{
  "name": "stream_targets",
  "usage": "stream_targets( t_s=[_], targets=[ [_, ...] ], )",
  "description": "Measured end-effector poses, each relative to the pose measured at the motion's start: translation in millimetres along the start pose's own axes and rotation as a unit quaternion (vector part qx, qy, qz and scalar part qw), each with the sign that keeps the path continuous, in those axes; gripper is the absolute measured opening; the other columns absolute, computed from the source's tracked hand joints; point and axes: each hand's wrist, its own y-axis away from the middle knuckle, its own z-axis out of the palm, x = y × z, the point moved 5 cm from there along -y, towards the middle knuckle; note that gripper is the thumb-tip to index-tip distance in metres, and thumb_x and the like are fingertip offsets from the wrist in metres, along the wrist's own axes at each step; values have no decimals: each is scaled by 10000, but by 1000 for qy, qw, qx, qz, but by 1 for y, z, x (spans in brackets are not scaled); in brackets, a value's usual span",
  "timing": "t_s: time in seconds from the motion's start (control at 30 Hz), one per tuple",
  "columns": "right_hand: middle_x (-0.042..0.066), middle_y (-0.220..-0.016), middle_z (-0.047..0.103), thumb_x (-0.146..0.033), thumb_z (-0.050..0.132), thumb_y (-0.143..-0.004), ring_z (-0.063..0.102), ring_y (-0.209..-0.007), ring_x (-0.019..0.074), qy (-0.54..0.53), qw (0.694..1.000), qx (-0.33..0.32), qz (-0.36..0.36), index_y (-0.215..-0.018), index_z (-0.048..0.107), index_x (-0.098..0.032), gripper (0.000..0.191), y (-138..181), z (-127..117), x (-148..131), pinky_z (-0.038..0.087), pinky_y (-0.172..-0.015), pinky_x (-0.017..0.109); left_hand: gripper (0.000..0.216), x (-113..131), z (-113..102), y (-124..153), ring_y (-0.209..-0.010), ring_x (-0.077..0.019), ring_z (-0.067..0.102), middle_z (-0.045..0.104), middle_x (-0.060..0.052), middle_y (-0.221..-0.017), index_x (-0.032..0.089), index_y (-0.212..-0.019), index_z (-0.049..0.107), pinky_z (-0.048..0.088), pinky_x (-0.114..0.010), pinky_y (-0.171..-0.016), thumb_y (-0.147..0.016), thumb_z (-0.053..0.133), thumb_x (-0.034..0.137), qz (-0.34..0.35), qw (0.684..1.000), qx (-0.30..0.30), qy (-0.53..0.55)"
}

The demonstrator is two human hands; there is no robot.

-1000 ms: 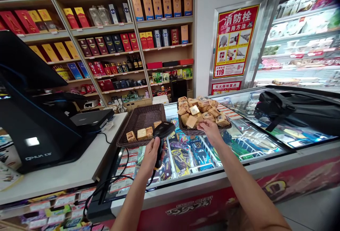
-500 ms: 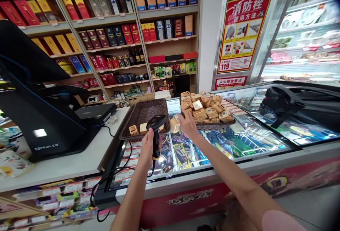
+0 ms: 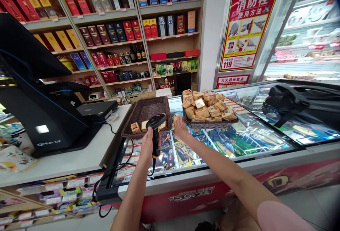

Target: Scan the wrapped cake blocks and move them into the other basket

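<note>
My left hand (image 3: 147, 146) is wrapped round the handle of a black barcode scanner (image 3: 156, 123), whose head covers part of the left brown wicker basket (image 3: 148, 107). Several small packaged bread pieces, one being a bread pack (image 3: 135, 127), lie along that basket's near side. My right hand (image 3: 181, 129) is between the two baskets, its fingers closed on another small bread pack (image 3: 175, 118), mostly hidden by the fingers. Right beside it, the second wicker basket (image 3: 209, 124) is heaped with similar packs (image 3: 203, 111).
Both baskets stand on the glass top of a chest freezer (image 3: 265, 137). A black bag (image 3: 300, 105) lies on its right part. At the left, a counter (image 3: 79, 153) carries a checkout terminal (image 3: 53, 117). The scanner's black cable (image 3: 117, 169) hangs over the freezer's left corner.
My right hand has shifted slightly left with the bread pack, away from the heaped basket and closer to the scanner. The left hand holds the scanner almost as before. The view has shifted slightly.
</note>
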Motion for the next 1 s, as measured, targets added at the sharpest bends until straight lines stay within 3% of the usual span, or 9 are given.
stream_targets(
  t_s=[0.1,0.37,0.5,0.57,0.63,0.73,0.8,0.87,1.0],
  targets=[
    [308,-1615,204,-185,534,-878,128,-1527,424,-18,999,-42,1,-1425,412,19,596,-1,-6,-5,175,-1206,570,623,1,0,2,-425,-66,465,599,-2,-711,173,-760,553,360,-213,-389,-742,599,794,11,1000,-5,-4],
    [221,-1320,598,-211,696,-760,413,-1381,391,-36,995,-93,-25,-1267,563,-102,536,25,-29,0,414,-1070,479,641,4,0,-1,-413,-71,452,593,8,-680,173,-788,568,350,-216,-376,-716,609,809,0,1000,-9,1],
    [183,-1260,625,-306,819,-630,544,-1218,384,-52,995,-82,-21,-1224,576,-160,657,38,-45,3,441,-1032,481,633,8,-1,0,-415,-75,455,600,2,-683,177,-781,567,348,-219,-377,-715,613,805,3,1000,-21,-6],
    [135,-1207,656,-363,809,-633,619,-1086,328,-142,987,-77,-19,-1204,571,-202,639,46,-57,13,493,-954,454,631,10,-4,0,-412,-79,449,586,6,-655,177,-762,566,342,-219,-376,-724,602,806,0,999,-28,-23],
    [99,-1216,663,-407,767,-667,645,-1033,278,-337,938,-73,-24,-1234,542,-227,636,53,-72,28,530,-887,409,633,13,-7,0,-411,-81,447,576,8,-638,176,-742,565,336,-217,-378,-732,590,808,3,999,-29,-37],
    [100,-1338,621,-401,689,-692,632,-1136,271,-622,780,-45,-46,-1347,477,-233,709,61,-94,48,537,-903,392,636,18,-5,-1,-412,-78,444,588,3,-658,176,-755,569,331,-216,-381,-736,579,812,12,999,-33,-38],
    [102,-1375,607,-363,628,-685,618,-1187,283,-706,706,-18,-54,-1383,475,-229,727,65,-104,57,526,-940,409,636,20,4,0,-415,-78,436,595,0,-676,176,-796,581,333,-217,-385,-740,578,809,15,998,-56,-34],
    [107,-1405,590,-328,587,-656,608,-1212,301,-733,679,1,-52,-1400,488,-218,758,68,-108,62,520,-955,431,616,20,15,4,-428,-80,435,588,2,-676,175,-838,592,341,-216,-400,-764,580,786,13,995,-89,-38],
    [114,-1462,547,-329,540,-639,571,-1268,315,-710,703,20,-36,-1425,478,-200,799,72,-105,71,516,-968,450,595,13,29,16,-433,-79,423,530,14,-611,167,-792,589,324,-207,-407,-792,576,762,-8,985,-150,-89]
  ],
)
